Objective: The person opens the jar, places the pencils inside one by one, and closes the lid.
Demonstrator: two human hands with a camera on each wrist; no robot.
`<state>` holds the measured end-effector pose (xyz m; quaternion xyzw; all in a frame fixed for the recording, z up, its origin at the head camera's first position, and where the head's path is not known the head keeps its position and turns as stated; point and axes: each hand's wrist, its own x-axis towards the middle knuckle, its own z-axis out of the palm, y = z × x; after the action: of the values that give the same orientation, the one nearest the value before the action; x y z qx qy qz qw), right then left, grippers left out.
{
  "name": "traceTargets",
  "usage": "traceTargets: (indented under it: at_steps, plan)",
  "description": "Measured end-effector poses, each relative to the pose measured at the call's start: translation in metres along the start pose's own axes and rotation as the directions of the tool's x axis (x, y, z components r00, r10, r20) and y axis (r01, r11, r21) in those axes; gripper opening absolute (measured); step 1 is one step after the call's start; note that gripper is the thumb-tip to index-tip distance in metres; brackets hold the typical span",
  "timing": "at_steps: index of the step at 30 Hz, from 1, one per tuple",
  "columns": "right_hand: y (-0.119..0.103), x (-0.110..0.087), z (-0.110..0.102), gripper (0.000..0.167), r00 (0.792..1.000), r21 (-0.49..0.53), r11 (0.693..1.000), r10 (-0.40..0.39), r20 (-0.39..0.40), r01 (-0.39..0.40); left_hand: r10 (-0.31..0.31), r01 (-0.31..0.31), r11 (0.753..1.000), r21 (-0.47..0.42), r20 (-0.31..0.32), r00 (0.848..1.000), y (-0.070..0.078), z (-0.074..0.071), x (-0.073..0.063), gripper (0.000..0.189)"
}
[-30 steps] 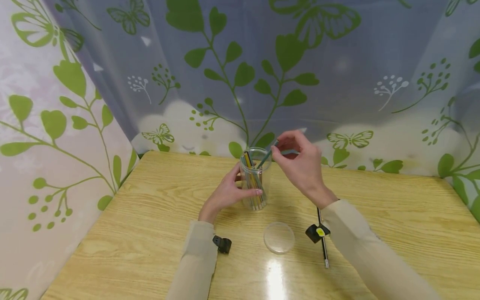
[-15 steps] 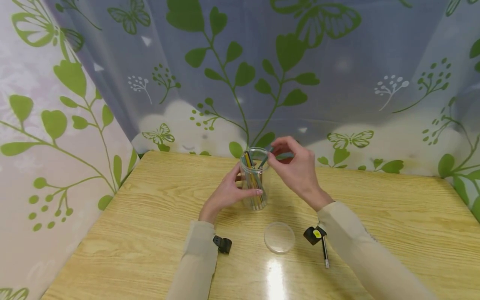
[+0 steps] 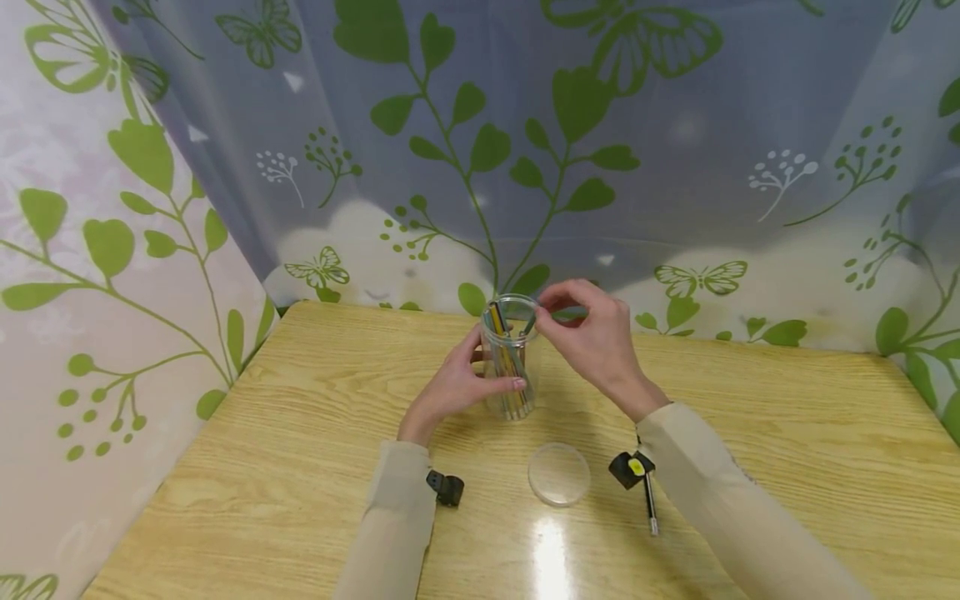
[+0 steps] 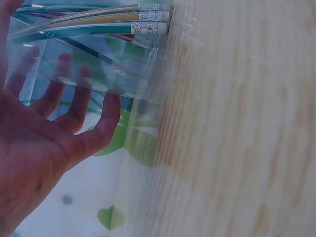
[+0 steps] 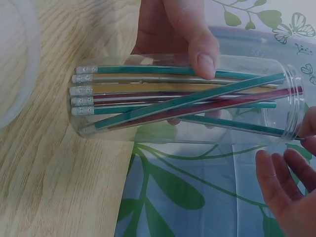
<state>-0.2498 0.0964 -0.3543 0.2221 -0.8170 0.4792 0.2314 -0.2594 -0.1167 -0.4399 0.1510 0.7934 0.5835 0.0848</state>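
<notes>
A clear plastic jar (image 3: 532,396) stands upright on the table, and my left hand (image 3: 453,383) grips its side with the thumb across the front. Inside are several pencils (image 5: 148,98) in teal, yellow and dark red, their eraser ends at the bottom. At the rim, the fingertips of my right hand (image 3: 596,342) pinch the tip of a teal pencil (image 5: 237,124), which slants down into the jar. Fingers of the left hand (image 4: 84,113) curve behind the jar wall in the left wrist view.
A round clear lid (image 3: 558,475) lies on the wooden table (image 3: 285,467) in front of the jar. To its right lies a black pencil (image 3: 651,508), partly hidden under the right wrist's camera. A patterned curtain (image 3: 675,167) hangs behind the table's far edge.
My right hand has moved left and down toward the jar's rim, lowering the teal pencil further into the jar. The left hand and jar have stayed put.
</notes>
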Motion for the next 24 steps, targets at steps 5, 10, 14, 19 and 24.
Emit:
traceTargets:
  at_steps: [5,10,14,19,24]
  plan:
    - [0.0015,-0.0003,-0.0002,0.008,1.0,-0.004,1.0,0.003,0.009,-0.003,0.003,-0.003,1.0,0.002,0.004,1.0,0.0001,-0.0003,0.0001,0.098]
    - [0.0026,0.0001,0.0,0.007,1.0,-0.004,1.0,0.01,0.025,-0.01,-0.002,0.002,1.0,-0.001,0.011,1.0,-0.0001,-0.0004,-0.0004,0.097]
    - [0.0018,-0.0001,-0.0003,0.006,0.999,-0.01,1.0,0.029,0.038,-0.029,-0.012,0.012,1.0,-0.003,0.012,1.0,-0.0008,-0.0005,0.0004,0.094]
    - [0.0003,-0.0016,-0.0007,0.006,0.997,-0.004,0.999,0.048,0.052,-0.048,-0.022,0.022,1.0,-0.001,0.012,1.0,-0.0018,-0.0005,0.0012,0.089]
    - [-0.0014,-0.0034,-0.0009,0.006,0.995,0.014,0.998,0.06,0.074,-0.061,-0.026,0.027,1.0,-0.006,0.011,1.0,-0.0019,-0.0004,0.0004,0.092]
